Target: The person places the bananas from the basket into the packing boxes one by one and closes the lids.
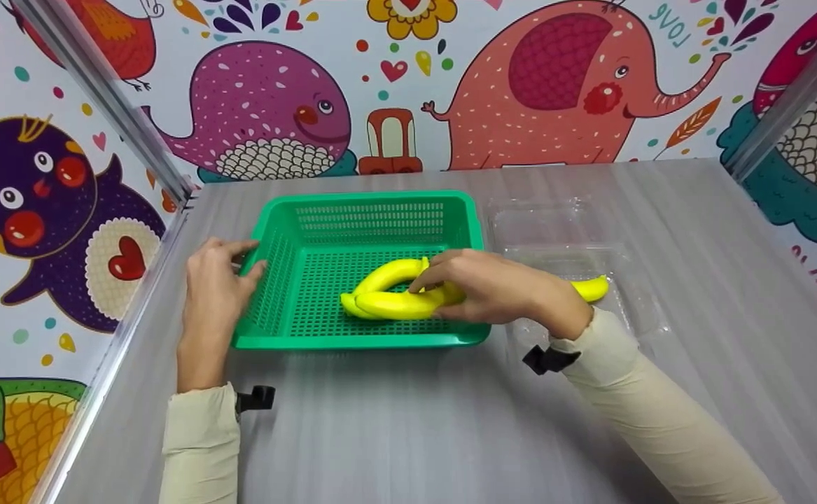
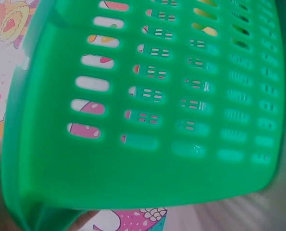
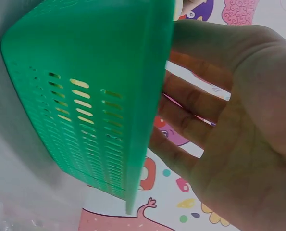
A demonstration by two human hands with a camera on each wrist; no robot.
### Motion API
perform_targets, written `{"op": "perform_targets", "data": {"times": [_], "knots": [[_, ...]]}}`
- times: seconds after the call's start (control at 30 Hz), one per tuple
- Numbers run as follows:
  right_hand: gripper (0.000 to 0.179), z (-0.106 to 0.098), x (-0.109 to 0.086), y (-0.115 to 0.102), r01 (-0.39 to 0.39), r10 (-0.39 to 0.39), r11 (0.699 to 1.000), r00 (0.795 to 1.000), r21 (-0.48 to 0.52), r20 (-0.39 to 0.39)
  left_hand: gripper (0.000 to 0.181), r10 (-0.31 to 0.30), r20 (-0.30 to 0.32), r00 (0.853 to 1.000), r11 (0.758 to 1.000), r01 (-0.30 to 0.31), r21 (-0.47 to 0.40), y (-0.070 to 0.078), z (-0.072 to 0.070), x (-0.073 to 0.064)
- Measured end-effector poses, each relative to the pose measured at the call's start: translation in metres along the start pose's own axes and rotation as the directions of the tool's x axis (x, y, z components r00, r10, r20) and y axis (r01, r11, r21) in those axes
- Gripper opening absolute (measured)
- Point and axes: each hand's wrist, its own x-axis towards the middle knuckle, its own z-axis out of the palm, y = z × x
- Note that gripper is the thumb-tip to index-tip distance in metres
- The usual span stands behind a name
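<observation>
Inside the green basket [image 1: 359, 341] lie yellow bananas, an upper curved banana [image 1: 388, 274] and a lower banana [image 1: 397, 306], meeting at their left ends. My right hand [image 1: 485, 283] reaches over the basket's right rim and grips the right end of the lower banana between thumb and fingers. In the right wrist view the fingers [image 3: 191, 106] pass behind the rim, so their tips are hidden. My left hand [image 1: 212, 301] holds the basket's left rim, its thumb over the edge. The left wrist view is mostly filled by the basket's slotted wall [image 2: 99, 168].
To the right of the basket are clear plastic trays [image 1: 545, 222]. Another banana [image 1: 591, 288] shows there, partly hidden behind my right forearm. Patterned walls [image 1: 394, 84] close off the back and sides of the grey table [image 1: 380, 427], with a metal post [image 1: 100, 91] at the left corner.
</observation>
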Motion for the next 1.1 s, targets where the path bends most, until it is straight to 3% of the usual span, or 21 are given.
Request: {"op": "perform_targets", "data": {"times": [0.27,0.57,1.1], "knots": [[0.044,-0.005,-0.012,-0.005,0.008,-0.008,1.0,0.999,-0.021,-0.031,0.035,-0.002,0.001,1.0,1.0,0.002,-0.007,0.0,0.001,0.0],[0.042,-0.01,-0.024,-0.006,0.034,-0.038,0.998,0.996,-0.049,-0.083,0.033,0.051,-0.022,0.998,0.999,-0.051,0.006,0.0,0.004,0.0],[0.042,-0.018,-0.048,0.002,-0.023,0.016,0.999,0.991,-0.048,-0.132,0.034,-0.002,-0.009,1.0,1.0,0.002,-0.008,0.001,0.001,0.0]]}}
